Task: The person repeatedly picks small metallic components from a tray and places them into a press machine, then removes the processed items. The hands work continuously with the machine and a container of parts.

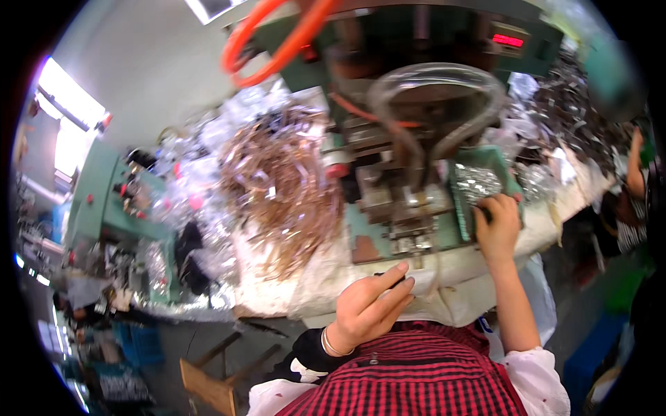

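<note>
My left hand [369,306] is in front of the press, its fingers closed round a thin dark object [394,281] that I cannot make out. Just beyond its fingertips sits the metal die block [413,244] of a green press. A clear looped hose [433,73] hangs over this tooling. My right hand [498,225] reaches to the near part of a green tray [463,218]. Its fingers curl down at a heap of small shiny metal pieces [477,180] there. Whatever is between those fingertips is hidden.
Tangled coppery metal strips [277,187] are piled on the left of the pale-covered bench, beside clear plastic bags [191,177]. More dark strips [583,104] lie at the far right. An orange hose [243,62] loops overhead. A wooden stool [208,388] stands below left. Another person's arm [635,166] shows at the right.
</note>
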Demonstrator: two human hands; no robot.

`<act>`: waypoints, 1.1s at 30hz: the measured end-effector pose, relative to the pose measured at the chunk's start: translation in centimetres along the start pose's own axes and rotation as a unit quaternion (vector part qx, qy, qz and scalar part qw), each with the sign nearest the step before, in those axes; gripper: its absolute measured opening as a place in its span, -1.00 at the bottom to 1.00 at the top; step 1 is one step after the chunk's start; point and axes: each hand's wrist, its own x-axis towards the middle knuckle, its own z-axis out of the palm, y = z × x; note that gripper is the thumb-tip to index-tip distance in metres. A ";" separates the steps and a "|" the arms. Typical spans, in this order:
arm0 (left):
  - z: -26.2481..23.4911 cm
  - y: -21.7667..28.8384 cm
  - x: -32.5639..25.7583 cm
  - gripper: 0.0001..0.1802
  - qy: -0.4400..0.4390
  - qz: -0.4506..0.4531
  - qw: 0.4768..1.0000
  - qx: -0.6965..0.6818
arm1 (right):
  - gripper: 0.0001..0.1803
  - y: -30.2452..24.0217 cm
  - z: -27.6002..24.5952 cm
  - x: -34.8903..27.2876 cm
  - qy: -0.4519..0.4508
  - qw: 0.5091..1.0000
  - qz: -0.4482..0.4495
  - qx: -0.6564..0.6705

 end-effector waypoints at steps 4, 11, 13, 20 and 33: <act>-7.1 -3.1 -0.2 -0.73 0.172 -0.003 0.939 0.298 | -0.87 0.9 0.2 -1.5 0.010 0.989 0.104 0.104; -10.9 -18.9 3.0 -0.79 0.022 -0.244 0.846 0.473 | -0.86 0.6 0.7 2.0 0.075 0.989 0.023 0.123; -10.7 -25.4 -1.0 -0.71 -0.002 -0.382 0.809 0.447 | -0.90 -0.2 0.9 1.9 0.088 0.986 0.029 0.136; -7.1 -20.3 -0.6 -0.88 0.055 -0.275 0.921 0.270 | -0.86 0.5 -4.3 -1.9 0.062 0.979 0.170 0.097; -3.2 -8.3 5.2 -0.82 0.277 -0.212 0.917 -0.192 | -0.43 -11.6 0.3 3.8 0.001 0.819 0.156 0.552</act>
